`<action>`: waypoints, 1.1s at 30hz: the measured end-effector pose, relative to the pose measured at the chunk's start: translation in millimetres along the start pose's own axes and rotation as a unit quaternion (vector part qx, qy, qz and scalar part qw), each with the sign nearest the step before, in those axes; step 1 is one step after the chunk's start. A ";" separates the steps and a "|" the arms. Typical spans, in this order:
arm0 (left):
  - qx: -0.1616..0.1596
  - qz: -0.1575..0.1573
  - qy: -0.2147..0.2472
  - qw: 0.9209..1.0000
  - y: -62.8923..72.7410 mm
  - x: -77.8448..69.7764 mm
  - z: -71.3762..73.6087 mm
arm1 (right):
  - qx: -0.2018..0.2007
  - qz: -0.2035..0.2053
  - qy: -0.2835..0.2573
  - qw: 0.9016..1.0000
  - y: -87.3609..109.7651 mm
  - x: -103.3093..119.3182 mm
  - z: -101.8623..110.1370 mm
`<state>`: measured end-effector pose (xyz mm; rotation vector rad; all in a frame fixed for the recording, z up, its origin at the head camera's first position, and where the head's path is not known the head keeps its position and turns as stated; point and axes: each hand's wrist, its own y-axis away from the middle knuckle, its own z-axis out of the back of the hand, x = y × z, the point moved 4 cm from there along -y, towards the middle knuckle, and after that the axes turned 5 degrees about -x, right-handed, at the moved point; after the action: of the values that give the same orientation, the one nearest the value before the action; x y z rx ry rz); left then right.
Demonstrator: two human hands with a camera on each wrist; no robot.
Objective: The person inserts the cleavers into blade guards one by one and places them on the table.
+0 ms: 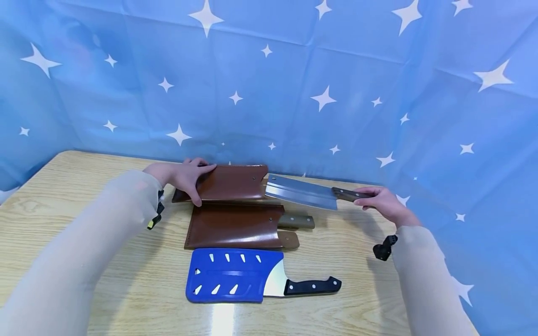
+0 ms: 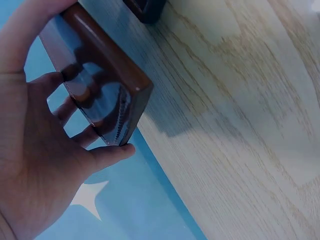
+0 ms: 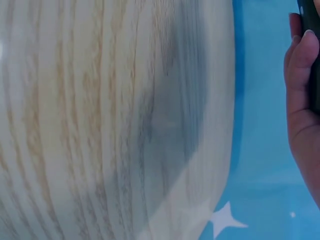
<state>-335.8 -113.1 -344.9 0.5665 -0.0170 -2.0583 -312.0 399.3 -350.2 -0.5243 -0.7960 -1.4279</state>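
Note:
My left hand (image 1: 187, 179) grips the closed left end of a brown leather knife sheath (image 1: 233, 183), thumb and fingers spread over its edges. In the left wrist view the glossy sheath (image 2: 100, 75) sits tilted between thumb and fingers. A cleaver (image 1: 300, 191) with a bare steel blade is held by its dark riveted handle in my right hand (image 1: 380, 201). The blade's front end is right at the sheath's notched mouth, with nearly the whole blade outside. Only part of the right hand and the dark handle (image 3: 315, 75) show in the right wrist view.
Just in front lies a second brown sheath (image 1: 235, 226) with a knife handle (image 1: 296, 221) and a leather strap sticking out. Nearer still is a black-handled cleaver (image 1: 313, 286) in a slotted blue blade cover (image 1: 235, 275). A star-patterned blue cloth (image 1: 273, 93) hangs behind the wooden table (image 1: 143, 298).

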 end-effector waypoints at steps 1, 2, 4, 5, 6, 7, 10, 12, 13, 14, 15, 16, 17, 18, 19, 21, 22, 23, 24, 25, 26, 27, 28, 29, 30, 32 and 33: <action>0.000 -0.002 0.001 1.000 -0.3 -1.1 -0.3 | 0.000 0.001 0.009 1.000 -0.5 0.9 -1.0; -0.001 -0.005 0.002 1.000 -0.3 -2.4 -0.5 | -0.001 0.001 0.019 1.000 -0.7 2.3 -1.9; -0.002 -0.009 0.000 1.000 -0.2 -4.7 -0.5 | -0.003 0.001 0.040 0.999 -1.3 5.3 -3.3; -0.002 -0.011 -0.001 1.000 0.0 -6.0 -0.5 | -0.005 -0.001 0.051 0.999 -1.4 6.8 -3.9; -0.001 -0.013 -0.001 1.000 0.1 -7.2 -0.5 | -0.006 -0.002 0.060 0.998 -1.6 8.3 -4.5; -0.002 -0.014 -0.003 1.000 0.2 -8.4 -0.6 | -0.007 -0.003 0.067 0.998 -1.7 10.2 -5.0; 0.001 -0.018 -0.010 1.000 0.4 -11.4 -1.1 | -0.006 -0.008 0.075 0.997 -2.7 15.0 -7.0; 0.003 -0.021 -0.011 1.000 0.5 -14.0 -1.5 | -0.003 -0.008 0.074 0.997 -3.2 18.7 -8.3; 0.003 -0.024 -0.012 1.000 0.6 -15.3 -1.4 | -0.002 -0.006 0.072 0.997 -3.1 21.0 -9.1; 0.003 -0.026 -0.013 1.000 0.7 -16.6 -1.4 | 0.000 -0.006 0.069 0.998 -3.1 22.8 -9.9; 0.003 -0.029 -0.013 1.000 0.9 -18.1 -1.3 | 0.003 -0.006 0.063 0.998 -3.0 24.8 -10.7; 0.003 -0.031 -0.012 0.999 1.0 -19.5 -1.1 | 0.007 -0.003 0.059 0.998 -2.9 26.7 -11.4; 0.002 -0.032 -0.011 0.999 0.8 -20.8 -1.1 | 0.008 -0.003 0.056 0.998 -2.8 28.4 -12.0; 0.002 -0.032 -0.012 0.999 0.7 -22.0 -0.8 | 0.010 -0.004 0.053 0.999 -2.8 29.8 -12.6; 0.001 -0.034 -0.011 0.999 0.8 -23.5 -0.4 | 0.012 -0.005 0.050 0.999 -3.0 31.0 -13.2; 0.003 -0.032 -0.011 0.999 0.7 -26.0 0.1 | 0.018 -0.004 0.040 0.999 -3.5 33.1 -14.5; 0.003 -0.032 -0.010 0.999 0.8 -27.4 0.4 | 0.020 -0.003 0.038 0.999 -3.7 34.2 -15.1; 0.004 -0.033 -0.011 0.999 0.7 -28.5 0.6 | 0.022 -0.004 0.035 0.999 -3.9 35.1 -15.8; 0.004 -0.033 -0.012 0.999 0.6 -29.3 0.7 | 0.024 -0.002 0.032 0.999 -4.1 36.2 -16.4; 0.005 -0.033 -0.013 0.999 0.5 -30.0 0.9 | 0.026 0.002 0.026 0.999 -4.3 37.5 -17.3; 0.006 -0.033 -0.013 0.999 0.5 -30.5 1.0 | 0.028 0.005 0.020 0.999 -4.7 38.7 -18.1; 0.006 -0.035 -0.015 0.999 0.7 -31.1 1.2 | 0.030 0.010 0.019 0.999 -4.9 40.1 -19.0; 0.006 -0.037 -0.016 0.999 0.7 -31.1 1.3 | 0.030 0.013 0.016 0.999 -5.3 41.5 -19.7; 0.006 -0.039 -0.017 0.999 0.7 -31.0 1.3 | 0.030 0.017 0.013 0.999 -5.9 42.7 -20.6; 0.006 -0.040 -0.016 0.999 1.1 -31.2 1.5 | 0.030 0.025 0.009 0.999 -6.6 44.0 -21.2; 0.005 -0.042 -0.015 0.999 1.7 -31.5 1.9 | 0.031 0.032 0.006 0.999 -7.8 46.6 -22.7; 0.003 -0.043 -0.015 0.999 2.2 -31.9 2.1 | 0.033 0.038 0.006 0.999 -8.2 47.9 -23.4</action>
<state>-321.3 -88.6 -330.2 0.5495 -0.0171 -2.1504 -318.1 349.5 -330.6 -0.4896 -0.8018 -1.3299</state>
